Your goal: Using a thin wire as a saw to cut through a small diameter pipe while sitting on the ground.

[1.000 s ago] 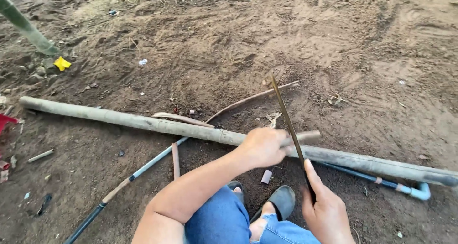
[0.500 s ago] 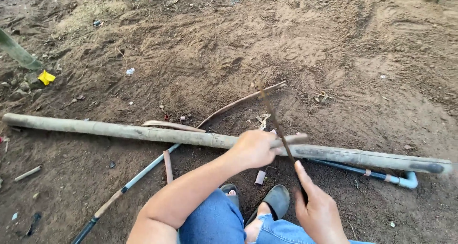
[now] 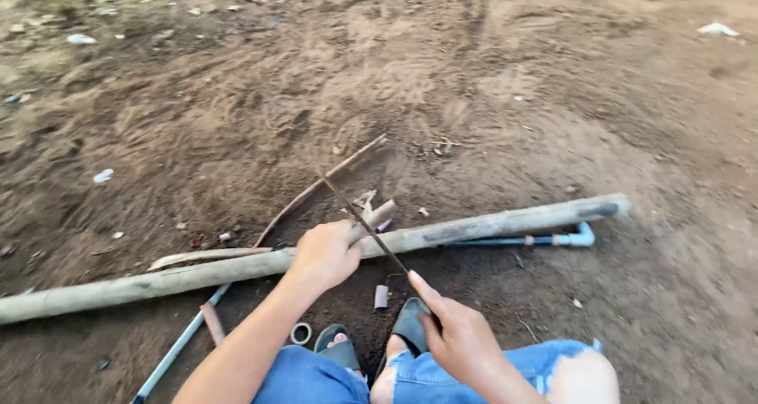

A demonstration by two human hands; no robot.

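Head cam looking straight down at bare dirt. Left hand (image 3: pixel 328 254) is closed around a short stubby stick (image 3: pixel 377 216) and pressing down right where it meets the long grey pole (image 3: pixel 489 226), which runs across the ground under that hand and out to both sides. Right hand (image 3: pixel 458 337) sits nearer the body, fingers curled round the handle end of a thin saw blade (image 3: pixel 363 226) with the index finger stretched along it. The blade slants up and away from that hand and crosses the pole just beside the left hand's thumb.

Just past the right hand, behind the pole, there's a blue plastic pipe (image 3: pixel 545 239) with an elbow fitting at its end. Below the left forearm, a small ring of pipe (image 3: pixel 301 333) lies on the dirt, and a short pinkish offcut (image 3: pixel 381 296) sits between the two hands. Dark sandals (image 3: pixel 410 321) and ripped jeans (image 3: pixel 505 372) show at the bottom.
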